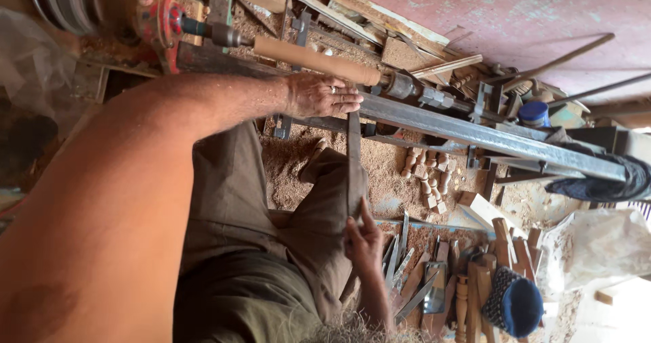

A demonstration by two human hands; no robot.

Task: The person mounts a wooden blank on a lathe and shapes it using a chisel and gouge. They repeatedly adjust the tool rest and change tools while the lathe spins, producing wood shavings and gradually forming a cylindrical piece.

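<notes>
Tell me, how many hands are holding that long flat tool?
2. The left hand presses the long flat tool near the wooden cylinder on the lathe. The right hand grips its lower end, above the lap. No other hands show.

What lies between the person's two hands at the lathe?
In the head view, a long flat chisel spans from the left hand to the right hand, over sawdust.

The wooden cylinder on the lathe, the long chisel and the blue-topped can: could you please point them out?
wooden cylinder (315, 60), head view, middle of its turned length.
long chisel (354, 163), head view, mid-blade.
blue-topped can (534, 112), head view, its blue top.
</notes>
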